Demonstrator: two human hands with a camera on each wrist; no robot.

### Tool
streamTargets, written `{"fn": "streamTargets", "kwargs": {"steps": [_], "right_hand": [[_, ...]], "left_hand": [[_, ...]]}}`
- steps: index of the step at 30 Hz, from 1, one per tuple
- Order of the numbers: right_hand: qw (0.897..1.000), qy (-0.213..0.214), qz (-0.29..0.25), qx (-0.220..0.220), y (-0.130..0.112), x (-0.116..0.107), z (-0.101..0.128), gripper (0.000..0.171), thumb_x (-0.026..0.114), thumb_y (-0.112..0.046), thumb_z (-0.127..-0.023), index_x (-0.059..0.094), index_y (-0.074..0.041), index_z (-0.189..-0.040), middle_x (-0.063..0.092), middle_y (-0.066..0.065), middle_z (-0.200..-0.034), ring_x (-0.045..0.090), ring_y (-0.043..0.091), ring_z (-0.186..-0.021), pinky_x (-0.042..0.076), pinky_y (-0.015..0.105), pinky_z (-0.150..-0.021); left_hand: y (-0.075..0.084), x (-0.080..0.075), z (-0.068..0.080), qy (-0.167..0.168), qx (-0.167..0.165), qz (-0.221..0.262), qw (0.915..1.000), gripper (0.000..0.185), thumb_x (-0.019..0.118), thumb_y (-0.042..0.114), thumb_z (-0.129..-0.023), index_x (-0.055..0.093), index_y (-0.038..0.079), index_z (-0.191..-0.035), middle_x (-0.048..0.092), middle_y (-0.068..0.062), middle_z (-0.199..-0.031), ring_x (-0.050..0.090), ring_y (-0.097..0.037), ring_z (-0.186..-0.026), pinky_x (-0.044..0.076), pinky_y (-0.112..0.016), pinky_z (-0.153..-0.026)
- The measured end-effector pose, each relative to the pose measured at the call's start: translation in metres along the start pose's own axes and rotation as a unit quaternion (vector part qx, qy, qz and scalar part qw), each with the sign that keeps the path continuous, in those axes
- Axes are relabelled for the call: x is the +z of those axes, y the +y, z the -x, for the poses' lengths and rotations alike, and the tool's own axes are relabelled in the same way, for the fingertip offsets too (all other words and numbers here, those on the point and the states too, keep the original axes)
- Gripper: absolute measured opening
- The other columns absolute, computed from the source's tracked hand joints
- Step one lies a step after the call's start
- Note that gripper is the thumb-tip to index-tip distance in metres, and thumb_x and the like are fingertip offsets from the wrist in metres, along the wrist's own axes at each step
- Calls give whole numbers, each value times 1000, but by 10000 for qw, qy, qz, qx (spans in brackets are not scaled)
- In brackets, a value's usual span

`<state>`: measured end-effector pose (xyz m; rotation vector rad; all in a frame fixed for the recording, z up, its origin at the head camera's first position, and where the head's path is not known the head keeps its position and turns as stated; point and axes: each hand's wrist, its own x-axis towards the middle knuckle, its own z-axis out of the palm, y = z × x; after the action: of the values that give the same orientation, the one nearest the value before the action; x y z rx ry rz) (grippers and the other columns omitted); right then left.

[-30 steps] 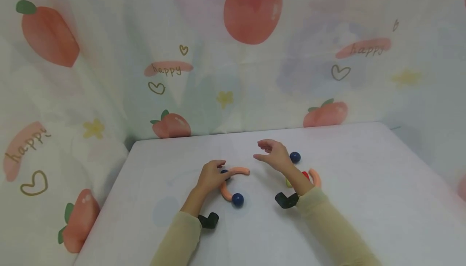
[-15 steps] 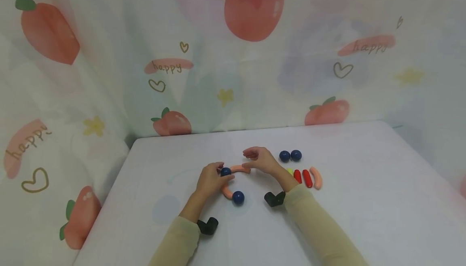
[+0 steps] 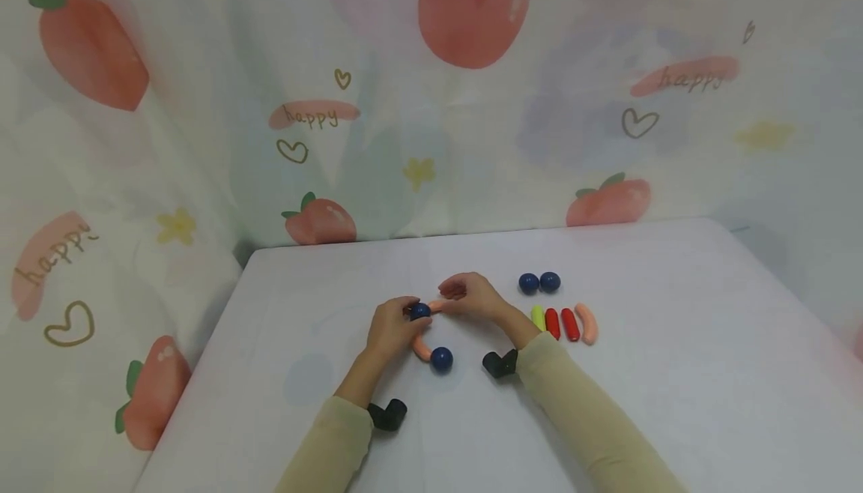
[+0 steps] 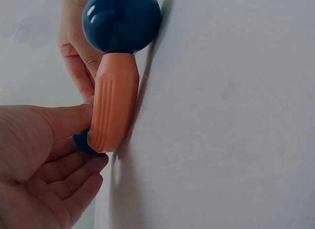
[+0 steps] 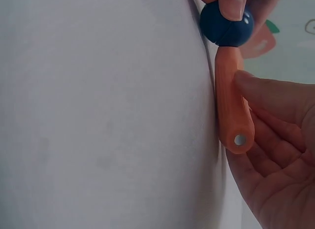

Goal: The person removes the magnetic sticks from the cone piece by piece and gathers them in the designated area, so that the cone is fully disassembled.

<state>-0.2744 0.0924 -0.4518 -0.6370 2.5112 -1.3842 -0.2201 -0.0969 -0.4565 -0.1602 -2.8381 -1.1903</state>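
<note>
Blue ball (image 3: 419,311) sits pinched in the left hand (image 3: 391,328) at the middle of the white tabletop (image 3: 674,343), where two curved orange pieces meet. The right hand (image 3: 472,297) pinches the upper orange piece (image 5: 231,115) between thumb and fingers, its far end pressed against that ball; the right wrist view shows a small hole in the near end. The lower orange piece (image 4: 113,106) runs from the same ball toward the person and ends against a second blue ball (image 3: 441,359) lying on the tabletop. To the right, well apart from the hands, two more blue balls (image 3: 539,282) lie side by side, and just nearer a row of short sticks (image 3: 565,324) lies: one yellow-green, two red, one orange. Both arms wear pale yellow sleeves (image 3: 573,403). A peach-print cloth (image 3: 472,103) hangs behind.
</note>
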Motion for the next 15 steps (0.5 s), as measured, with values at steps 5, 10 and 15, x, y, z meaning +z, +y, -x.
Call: {"fn": "streamTargets", "kwargs": {"steps": [5,10,15], "right_hand": [[9997,-46,196,162,-1,2,-4,31,74,-19,-79,66,-2,-103,65,3,-92,59,17,-87,48,32,-81],[9987,-44,353,363,-2,4,-4,26,73,-17,-79,68,-3,-100,65,2,-90,59,16,-83,49,31,-78],[9971,-105,615,429,-4,5,-1,21,73,-14,-79,68,-5,-97,64,1,-86,56,15,-80,49,29,-74]], "left_hand": [[0,0,-4,-99,83,80,9999,41,75,21,-77,63,3,-112,64,-10,-105,58,-21,-99,44,-37,-88],[-1,-3,-10,-372,174,53,9991,39,74,21,-78,64,3,-112,64,-9,-104,57,-20,-96,45,-36,-87],[-3,-10,-18,-739,478,40,9961,37,74,17,-78,64,1,-111,64,-10,-106,57,-22,-99,45,-37,-87]]}}
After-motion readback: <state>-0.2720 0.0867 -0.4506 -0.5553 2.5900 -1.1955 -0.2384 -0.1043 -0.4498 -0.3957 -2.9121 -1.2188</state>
